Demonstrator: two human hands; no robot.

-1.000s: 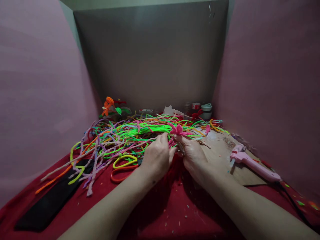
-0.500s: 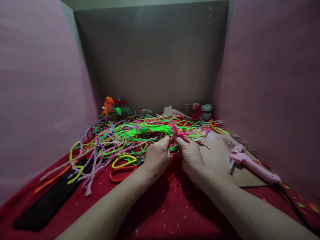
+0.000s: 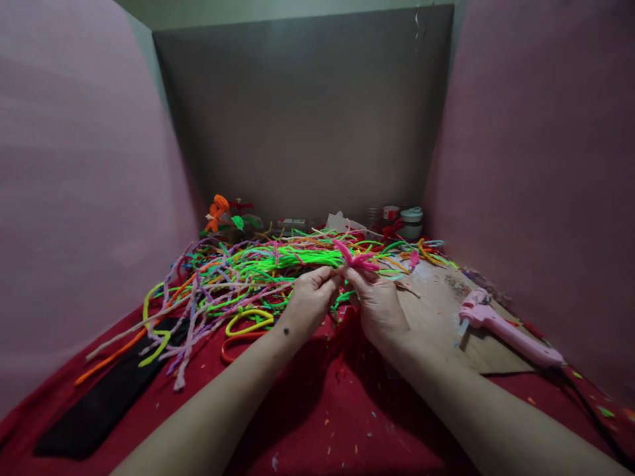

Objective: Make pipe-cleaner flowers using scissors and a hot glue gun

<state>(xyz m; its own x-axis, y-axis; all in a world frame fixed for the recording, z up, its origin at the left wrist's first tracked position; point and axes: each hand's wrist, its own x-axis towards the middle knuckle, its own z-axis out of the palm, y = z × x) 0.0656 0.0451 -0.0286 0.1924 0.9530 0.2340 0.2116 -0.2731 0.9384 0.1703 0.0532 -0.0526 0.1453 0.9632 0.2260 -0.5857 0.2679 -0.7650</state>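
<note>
Between my two hands, just above the near side of a pile of pipe cleaners (image 3: 302, 256), is a pink pipe-cleaner flower (image 3: 361, 262) with splayed petals. My right hand (image 3: 380, 301) pinches its base between thumb and fingers. My left hand (image 3: 315, 294) is closed at the same base from the left, its fingertips pressed together close to the right thumb. What lies between the fingertips is mostly hidden. Scissors with yellow and red handles (image 3: 249, 322) lie left of my left hand, partly covered by the forearm.
A pink glue gun (image 3: 508, 330) rests on a board (image 3: 426, 311) at the right, its black cord running to the front. At the left lies a black strip (image 3: 106, 396). An orange pipe-cleaner flower (image 3: 217, 210) and a lidded cup (image 3: 411, 223) stand at the back.
My left hand has turned and its fingers have shifted against the flower's base. The pink petals are spread wider. The whole view has moved slightly.
</note>
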